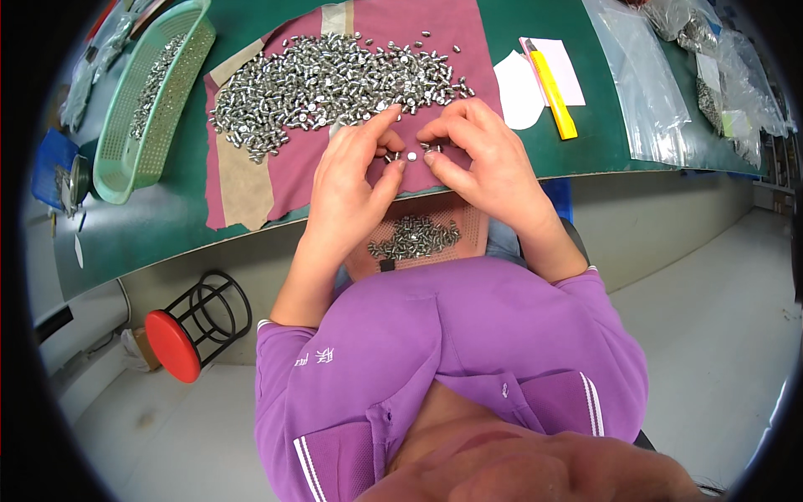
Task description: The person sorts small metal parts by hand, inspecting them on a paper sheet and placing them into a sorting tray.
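Note:
A big heap of small shiny metal fittings point(335, 84) is spread over a dark pink cloth point(443, 25) on the table. My left hand point(355, 167) is at the cloth's near side, its thumb and fingers curled round a few of these fittings point(392, 156). Facing it, my right hand point(493, 163) pinches one or more fittings point(431, 148) between thumb and fingertips; how many is hard to see. Between the two hands a single fitting point(411, 156) shows its round flat end. Below the table edge, a pink basket point(477, 226) on my lap holds more fittings point(416, 238).
A long green basket point(125, 180) with metal pieces stands at the left, beside a blue bin point(52, 167). To the right lie a yellow utility knife point(552, 92) on paper and clear plastic bags point(640, 92). A red stool point(174, 345) stands on the floor at left.

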Action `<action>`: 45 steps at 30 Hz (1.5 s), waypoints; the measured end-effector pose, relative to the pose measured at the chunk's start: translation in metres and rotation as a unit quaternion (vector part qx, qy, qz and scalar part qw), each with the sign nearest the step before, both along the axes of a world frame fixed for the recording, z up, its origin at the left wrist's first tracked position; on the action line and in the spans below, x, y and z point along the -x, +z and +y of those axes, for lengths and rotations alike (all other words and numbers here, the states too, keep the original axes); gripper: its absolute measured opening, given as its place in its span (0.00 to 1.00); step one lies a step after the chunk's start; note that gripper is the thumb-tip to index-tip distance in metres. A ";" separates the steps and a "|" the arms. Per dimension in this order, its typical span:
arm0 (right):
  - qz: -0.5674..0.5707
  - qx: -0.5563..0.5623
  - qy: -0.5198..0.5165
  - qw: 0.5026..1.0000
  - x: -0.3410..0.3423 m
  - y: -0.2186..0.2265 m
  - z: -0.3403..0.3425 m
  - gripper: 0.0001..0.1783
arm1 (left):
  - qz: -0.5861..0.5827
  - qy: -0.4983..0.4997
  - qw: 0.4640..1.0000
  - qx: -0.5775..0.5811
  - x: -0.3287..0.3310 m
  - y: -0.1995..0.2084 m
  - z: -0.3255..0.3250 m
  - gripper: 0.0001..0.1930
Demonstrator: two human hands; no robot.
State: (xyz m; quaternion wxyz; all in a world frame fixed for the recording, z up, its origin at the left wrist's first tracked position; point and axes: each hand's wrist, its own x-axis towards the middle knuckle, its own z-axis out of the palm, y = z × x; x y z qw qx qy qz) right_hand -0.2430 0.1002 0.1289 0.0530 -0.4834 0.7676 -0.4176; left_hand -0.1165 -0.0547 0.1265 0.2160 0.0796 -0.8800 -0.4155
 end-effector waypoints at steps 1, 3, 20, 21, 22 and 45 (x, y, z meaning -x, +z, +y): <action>0.002 0.013 0.003 1.000 -0.001 0.003 -0.001 0.11 | -0.002 -0.001 1.000 -0.001 0.000 0.000 0.000 0.31; 0.001 0.026 0.006 1.000 -0.003 0.007 -0.003 0.10 | 0.016 0.019 1.000 -0.019 -0.001 0.000 0.001 0.31; 0.048 0.050 0.012 0.998 -0.003 0.000 -0.011 0.09 | 0.002 0.024 1.000 -0.004 0.000 0.000 0.001 0.32; 0.047 0.050 0.012 0.998 -0.002 0.000 -0.011 0.09 | -0.015 0.024 1.000 -0.008 0.000 0.000 0.001 0.32; 0.056 0.041 0.018 0.997 -0.001 0.000 -0.011 0.09 | -0.015 0.023 1.000 -0.008 0.000 0.000 0.000 0.32; -0.001 0.030 0.004 1.000 0.004 0.004 0.000 0.09 | -0.012 0.034 0.998 0.054 -0.012 0.002 -0.006 0.36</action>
